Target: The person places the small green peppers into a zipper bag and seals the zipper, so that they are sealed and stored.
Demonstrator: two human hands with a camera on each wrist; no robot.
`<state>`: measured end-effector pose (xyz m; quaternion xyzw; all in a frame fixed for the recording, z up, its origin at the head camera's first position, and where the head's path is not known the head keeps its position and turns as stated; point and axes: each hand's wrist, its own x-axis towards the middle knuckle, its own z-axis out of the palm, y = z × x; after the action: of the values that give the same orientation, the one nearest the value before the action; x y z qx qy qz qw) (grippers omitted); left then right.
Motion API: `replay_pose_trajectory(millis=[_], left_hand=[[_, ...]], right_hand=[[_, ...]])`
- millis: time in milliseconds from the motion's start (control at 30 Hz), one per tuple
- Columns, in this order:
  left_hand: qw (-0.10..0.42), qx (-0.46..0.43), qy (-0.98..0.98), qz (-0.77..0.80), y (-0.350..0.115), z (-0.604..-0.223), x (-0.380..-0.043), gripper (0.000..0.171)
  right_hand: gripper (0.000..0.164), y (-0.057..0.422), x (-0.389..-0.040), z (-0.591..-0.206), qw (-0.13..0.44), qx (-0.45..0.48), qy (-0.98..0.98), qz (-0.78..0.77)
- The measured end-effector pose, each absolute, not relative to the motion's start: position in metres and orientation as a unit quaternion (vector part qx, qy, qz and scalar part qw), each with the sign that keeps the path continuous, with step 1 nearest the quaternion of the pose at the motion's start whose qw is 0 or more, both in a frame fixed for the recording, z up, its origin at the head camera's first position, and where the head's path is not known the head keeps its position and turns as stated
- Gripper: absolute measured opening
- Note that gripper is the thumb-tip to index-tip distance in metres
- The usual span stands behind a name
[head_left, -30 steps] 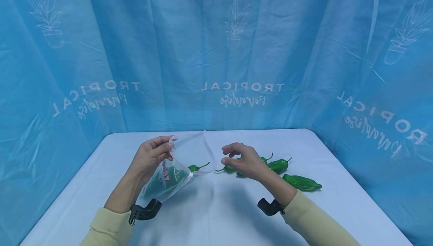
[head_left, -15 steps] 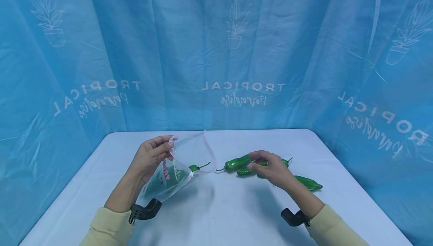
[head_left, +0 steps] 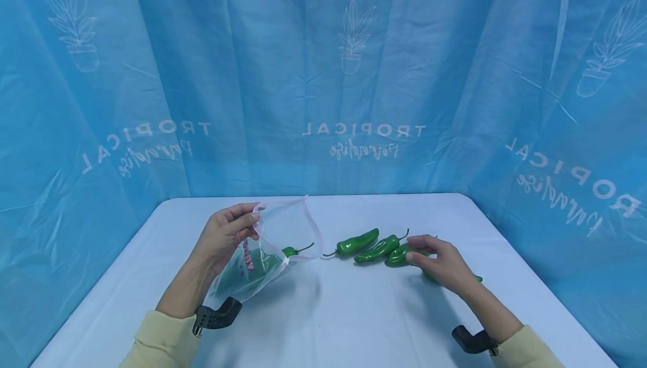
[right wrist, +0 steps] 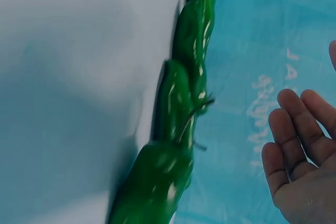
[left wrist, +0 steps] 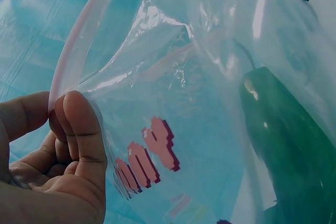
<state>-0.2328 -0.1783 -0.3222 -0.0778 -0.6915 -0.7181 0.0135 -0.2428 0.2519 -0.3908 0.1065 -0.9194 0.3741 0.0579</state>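
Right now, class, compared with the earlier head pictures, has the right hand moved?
Yes. In the head view, the right hand has shifted rightward, toward the right edge of the table, and no longer covers the leftmost pepper.

Your white tbl [head_left: 323,334] has rounded far corners. On it, R of ctr, going L to R, you've got: green pepper #1 [head_left: 355,244], stem pointing L; green pepper #2 [head_left: 378,249], stem to far R; green pepper #3 [head_left: 397,256], just beside #2, part-hidden; green pepper #4 [head_left: 429,276], nearer you, mostly hidden.
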Motion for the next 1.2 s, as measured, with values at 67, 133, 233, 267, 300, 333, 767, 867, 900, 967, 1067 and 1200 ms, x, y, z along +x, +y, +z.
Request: replay_pose_trajectory(millis=[67, 133, 233, 267, 300, 333, 767, 867, 900, 967, 1067, 1200], left_hand=[[0.013, -0.078, -0.692, -0.717, -0.178, -0.322, -0.233, 0.033], [0.013, -0.077, -0.693, -0.716, -0.178, -0.322, -0.233, 0.033], [0.014, -0.076, -0.695, -0.715, -0.178, -0.322, -0.233, 0.034], [0.015, -0.076, -0.695, -0.715, -0.178, -0.322, -0.233, 0.035], [0.015, -0.076, -0.696, -0.714, -0.178, -0.322, -0.233, 0.036], [0.015, -0.076, -0.697, -0.713, -0.178, -0.322, -0.233, 0.037], [0.012, -0.077, -0.706, -0.704, -0.178, -0.320, -0.234, 0.041], [0.012, -0.076, -0.706, -0.704, -0.178, -0.320, -0.233, 0.041], [0.012, -0.076, -0.706, -0.704, -0.178, -0.320, -0.233, 0.041], [0.011, -0.074, -0.707, -0.704, -0.178, -0.320, -0.233, 0.041], [0.010, -0.072, -0.705, -0.705, -0.178, -0.320, -0.232, 0.041], [0.009, -0.075, -0.700, -0.710, -0.178, -0.320, -0.232, 0.041]], right_hand=[[0.055, 0.259, -0.242, -0.392, 0.060, 0.103, -0.921, 0.370], [0.056, 0.265, -0.241, -0.393, 0.062, 0.096, -0.924, 0.365], [0.053, 0.274, -0.240, -0.394, 0.061, 0.084, -0.928, 0.358], [0.052, 0.278, -0.240, -0.395, 0.060, 0.082, -0.930, 0.354], [0.051, 0.281, -0.240, -0.395, 0.059, 0.078, -0.931, 0.351], [0.050, 0.284, -0.240, -0.396, 0.057, 0.074, -0.933, 0.349], [0.063, 0.320, -0.243, -0.406, 0.034, 0.031, -0.945, 0.324], [0.061, 0.327, -0.243, -0.409, 0.032, 0.033, -0.946, 0.321], [0.060, 0.329, -0.243, -0.410, 0.031, 0.034, -0.947, 0.319], [0.059, 0.334, -0.244, -0.413, 0.023, 0.032, -0.948, 0.315], [0.060, 0.340, -0.245, -0.417, 0.008, 0.023, -0.952, 0.305], [0.064, 0.348, -0.246, -0.420, -0.009, 0.011, -0.954, 0.300]])
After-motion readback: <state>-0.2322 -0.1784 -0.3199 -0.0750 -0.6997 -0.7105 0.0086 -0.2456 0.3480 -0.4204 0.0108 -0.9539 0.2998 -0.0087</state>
